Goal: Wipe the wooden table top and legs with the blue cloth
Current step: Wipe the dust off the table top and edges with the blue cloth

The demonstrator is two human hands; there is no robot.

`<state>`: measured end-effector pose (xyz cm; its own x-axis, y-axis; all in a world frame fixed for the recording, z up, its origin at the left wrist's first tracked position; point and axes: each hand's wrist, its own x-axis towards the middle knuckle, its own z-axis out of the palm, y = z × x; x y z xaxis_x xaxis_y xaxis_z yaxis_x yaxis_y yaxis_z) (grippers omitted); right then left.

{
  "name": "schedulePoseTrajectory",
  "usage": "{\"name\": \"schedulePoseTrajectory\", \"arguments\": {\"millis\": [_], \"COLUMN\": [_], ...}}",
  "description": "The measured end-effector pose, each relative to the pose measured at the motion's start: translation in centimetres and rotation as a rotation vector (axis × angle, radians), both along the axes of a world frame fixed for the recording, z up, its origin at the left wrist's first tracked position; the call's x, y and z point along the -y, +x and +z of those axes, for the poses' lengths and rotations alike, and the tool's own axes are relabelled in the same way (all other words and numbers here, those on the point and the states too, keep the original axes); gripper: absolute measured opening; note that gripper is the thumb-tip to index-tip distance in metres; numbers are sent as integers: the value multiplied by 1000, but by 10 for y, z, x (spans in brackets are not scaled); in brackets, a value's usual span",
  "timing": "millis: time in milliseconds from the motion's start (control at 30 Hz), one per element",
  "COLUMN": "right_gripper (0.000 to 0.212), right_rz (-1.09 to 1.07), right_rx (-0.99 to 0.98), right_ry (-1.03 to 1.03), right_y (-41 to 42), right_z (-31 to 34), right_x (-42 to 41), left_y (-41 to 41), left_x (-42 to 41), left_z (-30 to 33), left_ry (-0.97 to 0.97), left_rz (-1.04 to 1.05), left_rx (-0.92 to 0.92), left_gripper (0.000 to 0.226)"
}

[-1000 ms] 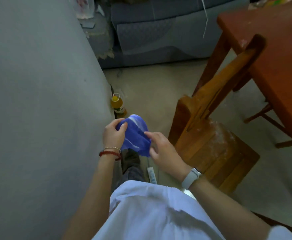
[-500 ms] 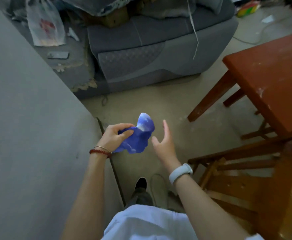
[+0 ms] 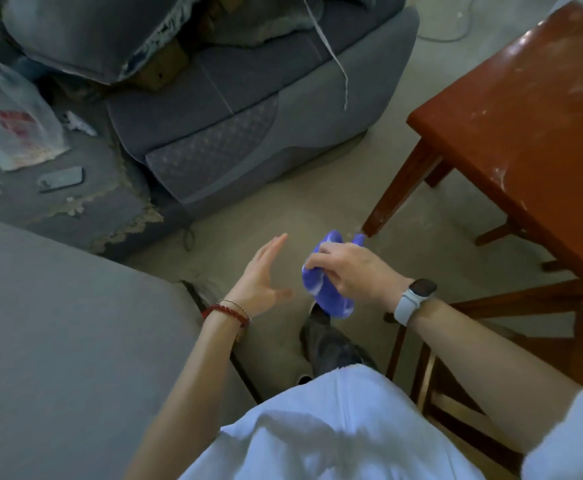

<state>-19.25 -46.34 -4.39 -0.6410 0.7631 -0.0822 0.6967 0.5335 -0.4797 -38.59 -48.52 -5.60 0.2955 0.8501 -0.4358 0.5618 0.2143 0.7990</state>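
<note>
I see bare floor (image 3: 297, 202) between grey sofa (image 3: 248, 109) ahead and desk (image 3: 525, 126) at right; desk corner and near leg (image 3: 397, 192) just beyond hands. Wooden chair (image 3: 491, 375) close at right. Right hand (image 3: 349, 271) gripping bunched blue cloth (image 3: 321, 289), mid-air, near leg foot. Left hand (image 3: 259, 278) empty, fingers spread flat, just beside cloth.

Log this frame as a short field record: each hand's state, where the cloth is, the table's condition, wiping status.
left hand: open, fingers spread, holding nothing
right hand: grips the blue cloth, bunched up
cloth position: in the air above the floor, apart from the table
wooden table: at right, white dusty marks on the top
table leg: nearest one just beyond the cloth
wiping: not yet begun
</note>
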Motion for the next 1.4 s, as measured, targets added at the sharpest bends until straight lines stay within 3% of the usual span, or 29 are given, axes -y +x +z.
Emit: {"name": "schedulePoseTrajectory", "arguments": {"millis": [100, 233, 300, 433, 500, 567, 633, 733, 800, 867, 933, 1000, 1067, 1133, 1267, 1333, 1400], "right_gripper": [23, 22, 25, 29, 22, 16, 22, 32, 43, 46, 32, 10, 17, 22, 24, 23, 23], "right_rz": [69, -5, -98, -549, -941, -1267, -1471, -1567, -1512, -1537, -1660, -1886, -2017, -2053, -2055, -2023, -2003], "right_rx": [-13, -2, -27, -119, -250, -477, -814, -1610, -1868, -1875, -1826, -1662, -1536, -1455, -1403, -1443, -1521], "right_ry": [128, 147, 175, 232, 41, -273, -553, -901, -971, -876, -713, -537, -455, -422, -285, -227, -160], "right_y": [16, 53, 70, 87, 93, 92, 84, 74, 78, 82, 83, 87, 92, 97, 109, 116, 123], "right_z": [13, 25, 24, 8, 5, -3, -11, -7, -4, -8, -17, -25, -24, -20, 0, 11, 20], "right_x": [-43, -99, -123, -143, -152, -164, -177, -200, -211, -220, -225, -226, -223, -217, -200, -189, -177], "left_y": [22, 53, 66, 83, 92, 109, 130, 156, 163, 168, 173, 177, 183, 194, 229, 248, 268], "left_x": [-57, -130, -166, -223, -246, -262, -271, -288, -305, -323, -339, -353, -369, -382, -383, -375, -370], "left_z": [-3, -11, -9, 2, 3, 5, 9, 12, 8, 3, 1, 0, -4, -10, -9, -4, 4], "left_ry": [63, 300, 389, 310, 243, 198, 182, 159, 161, 162, 150, 149, 177, 187, 191, 164, -14], "left_rz": [-192, -321, -406, -428, -290, -146, -142, -407, -720, -1010, -1185, -1177, -1070, -1048, -1297, -1400, -1413], "left_rx": [7, -125, -175, -378, -398, -279, -134, 0, -7, -8, 26, 81, 135, 172, 118, 97, 143], "left_gripper": [82, 43, 36, 29, 28, 22, 18, 23, 38, 44, 39, 30, 30, 43, 89, 92, 100]}}
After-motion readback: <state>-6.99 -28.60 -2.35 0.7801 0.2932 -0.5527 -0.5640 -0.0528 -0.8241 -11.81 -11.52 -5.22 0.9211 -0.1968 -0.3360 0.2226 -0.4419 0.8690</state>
